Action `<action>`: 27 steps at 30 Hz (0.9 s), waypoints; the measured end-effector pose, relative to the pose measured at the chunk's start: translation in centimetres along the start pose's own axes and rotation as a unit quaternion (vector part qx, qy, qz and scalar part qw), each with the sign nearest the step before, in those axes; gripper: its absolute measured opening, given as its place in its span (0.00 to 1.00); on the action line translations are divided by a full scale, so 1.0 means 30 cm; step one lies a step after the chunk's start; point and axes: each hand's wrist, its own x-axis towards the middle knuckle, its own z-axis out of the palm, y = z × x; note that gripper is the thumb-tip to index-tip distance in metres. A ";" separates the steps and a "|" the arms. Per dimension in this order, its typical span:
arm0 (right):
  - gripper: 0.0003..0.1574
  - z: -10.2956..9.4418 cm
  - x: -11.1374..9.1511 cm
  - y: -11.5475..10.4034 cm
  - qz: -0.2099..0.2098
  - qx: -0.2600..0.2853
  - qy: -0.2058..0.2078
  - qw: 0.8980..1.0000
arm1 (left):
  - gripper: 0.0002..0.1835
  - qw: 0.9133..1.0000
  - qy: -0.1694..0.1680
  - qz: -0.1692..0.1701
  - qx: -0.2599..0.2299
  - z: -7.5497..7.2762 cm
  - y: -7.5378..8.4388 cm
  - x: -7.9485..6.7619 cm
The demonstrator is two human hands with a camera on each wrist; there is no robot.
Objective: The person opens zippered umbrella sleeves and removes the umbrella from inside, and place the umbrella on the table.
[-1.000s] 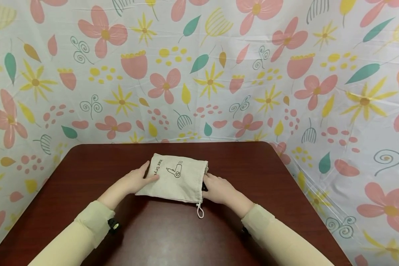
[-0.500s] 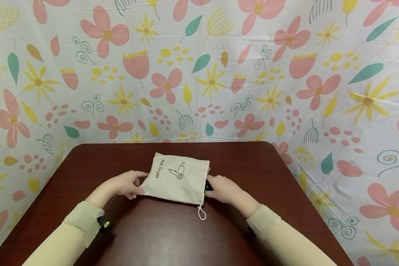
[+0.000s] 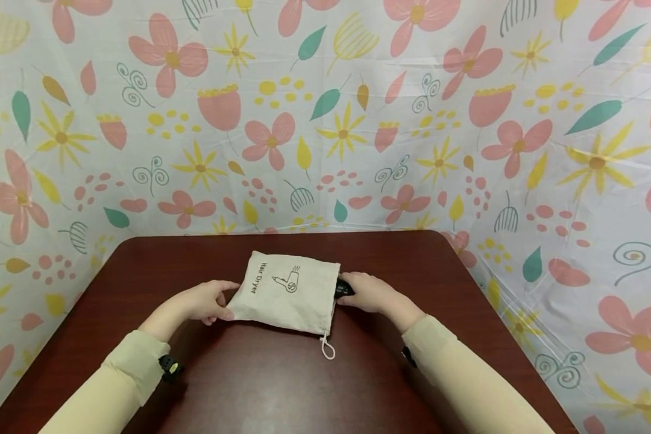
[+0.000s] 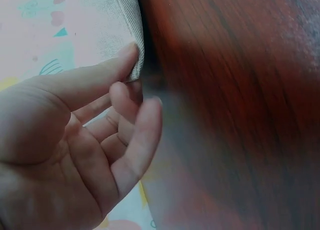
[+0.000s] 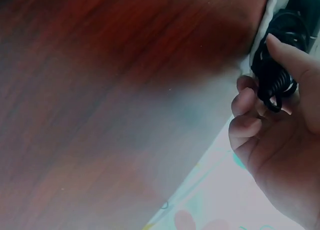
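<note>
A cream drawstring bag (image 3: 298, 307) printed "Hair Dryer" lies on the table, its mouth facing right. My left hand (image 3: 203, 302) pinches the bag's near left corner between thumb and fingers, as the left wrist view shows at the bag's edge (image 4: 131, 25). At the mouth, my right hand (image 3: 374, 293) grips the black end of a hair dryer (image 3: 343, 288) that pokes out. In the right wrist view a ribbed cord sleeve with a hanging loop (image 5: 274, 85) and coiled black cord (image 5: 290, 28) show between thumb and fingers. The rest of the dryer is hidden inside the bag.
The dark reddish-brown table (image 3: 271, 386) spreads around both arms. A floral curtain (image 3: 325, 132) hangs behind it and along its sides. From the bag's near right corner a white cord loop (image 3: 328, 348) trails onto the tabletop.
My left hand has shifted from the bag's left edge to pinching its near corner. My right hand has drawn out of the mouth a little, and more of the black end shows.
</note>
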 end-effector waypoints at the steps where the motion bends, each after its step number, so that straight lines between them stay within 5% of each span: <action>1: 0.44 0.000 0.002 -0.001 0.003 -0.004 -0.003 1.000 | 0.46 1.000 -0.001 0.004 0.002 -0.001 0.000 0.002; 9: 0.48 -0.003 0.003 -0.029 0.001 -0.001 -0.005 1.000 | 0.41 0.998 0.038 0.007 -0.049 0.001 0.023 0.076; 14: 0.44 0.002 0.010 -0.037 -0.004 0.007 0.001 1.000 | 0.33 0.992 0.112 0.046 0.039 0.021 0.052 0.154; 19: 0.44 0.010 0.009 -0.033 -0.004 0.002 0.004 1.000 | 0.26 0.983 0.128 0.085 0.098 0.054 0.071 0.210; 27: 0.44 0.019 -0.002 -0.036 -0.004 -0.017 0.020 1.000 | 0.17 0.966 0.192 0.053 0.165 0.115 0.069 0.199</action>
